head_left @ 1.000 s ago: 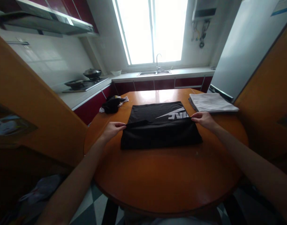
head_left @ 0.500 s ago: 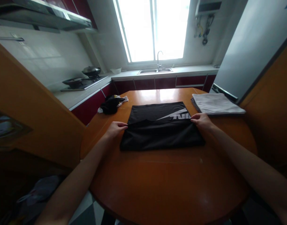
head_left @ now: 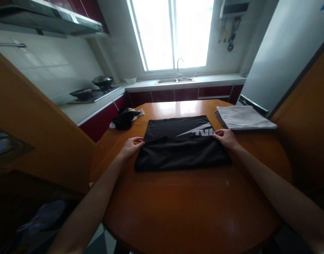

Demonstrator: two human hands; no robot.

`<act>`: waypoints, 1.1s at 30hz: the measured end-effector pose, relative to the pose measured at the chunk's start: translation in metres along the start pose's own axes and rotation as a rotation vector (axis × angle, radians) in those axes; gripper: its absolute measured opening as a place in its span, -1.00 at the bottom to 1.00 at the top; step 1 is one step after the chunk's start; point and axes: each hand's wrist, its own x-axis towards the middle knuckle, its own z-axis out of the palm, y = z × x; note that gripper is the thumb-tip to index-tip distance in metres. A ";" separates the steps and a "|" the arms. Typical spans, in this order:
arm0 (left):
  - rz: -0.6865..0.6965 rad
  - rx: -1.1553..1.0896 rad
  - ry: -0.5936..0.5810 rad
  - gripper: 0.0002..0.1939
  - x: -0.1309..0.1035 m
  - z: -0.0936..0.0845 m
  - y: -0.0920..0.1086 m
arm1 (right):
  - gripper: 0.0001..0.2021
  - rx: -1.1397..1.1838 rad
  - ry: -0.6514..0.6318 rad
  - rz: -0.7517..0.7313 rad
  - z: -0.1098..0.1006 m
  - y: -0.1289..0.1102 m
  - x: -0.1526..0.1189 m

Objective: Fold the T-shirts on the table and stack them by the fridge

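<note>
A black T-shirt (head_left: 178, 155) with a large white print lies folded on the table in front of me. Its near part is turned over onto the far part, leaving the print showing at the far right. My left hand (head_left: 130, 146) has its thumb and fingertips at the left end of the turned-over edge, pinching the cloth. At the right end of that edge, beside the print, my right hand (head_left: 227, 138) pinches the fabric between thumb and fingers. The cloth under the fingertips is partly hidden.
The wooden table (head_left: 188, 208) has rounded edges. A folded pile of white and dark cloth (head_left: 246, 117) lies at the right, and a crumpled black and white garment (head_left: 125, 119) at the left. Beyond are a counter with a sink (head_left: 175, 80) and a stove (head_left: 94, 95).
The turned-over edge has settled flatter onto the shirt. Both hands have stayed near its two ends, with the fingers shifted slightly.
</note>
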 end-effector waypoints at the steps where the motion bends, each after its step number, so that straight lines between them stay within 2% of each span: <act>1: 0.062 0.082 0.034 -0.44 -0.003 0.000 0.008 | -0.69 -0.057 0.052 0.000 -0.001 -0.008 -0.005; 3: 0.240 0.212 0.030 -0.49 -0.011 0.006 0.029 | -0.66 -0.161 0.137 -0.056 -0.001 -0.029 -0.018; 5: 0.423 0.275 -0.086 -0.51 -0.022 0.020 0.056 | -0.62 -0.201 0.129 -0.201 0.006 -0.054 -0.035; 7: 0.536 0.326 -0.213 -0.50 -0.032 0.040 0.081 | -0.58 -0.191 0.016 -0.363 0.020 -0.077 -0.055; 10: 0.567 0.426 -0.369 -0.49 -0.043 0.073 0.102 | -0.50 -0.273 -0.187 -0.493 0.046 -0.096 -0.080; 12: 0.516 0.498 -0.446 -0.48 -0.048 0.090 0.101 | -0.44 -0.355 -0.301 -0.493 0.060 -0.098 -0.090; 15: 0.451 0.553 -0.497 -0.39 -0.053 0.101 0.091 | -0.38 -0.419 -0.389 -0.472 0.067 -0.094 -0.096; 18: 0.477 0.547 -0.458 -0.35 -0.058 0.103 0.088 | -0.38 -0.427 -0.366 -0.477 0.065 -0.096 -0.098; 22: 0.556 0.522 -0.370 -0.36 -0.063 0.108 0.099 | -0.39 -0.386 -0.355 -0.563 0.065 -0.104 -0.101; 26: 0.546 0.542 -0.446 -0.31 -0.067 0.116 0.107 | -0.36 -0.361 -0.463 -0.593 0.067 -0.105 -0.103; 33: 0.528 0.547 -0.437 -0.31 -0.066 0.118 0.100 | -0.39 -0.326 -0.465 -0.559 0.064 -0.103 -0.101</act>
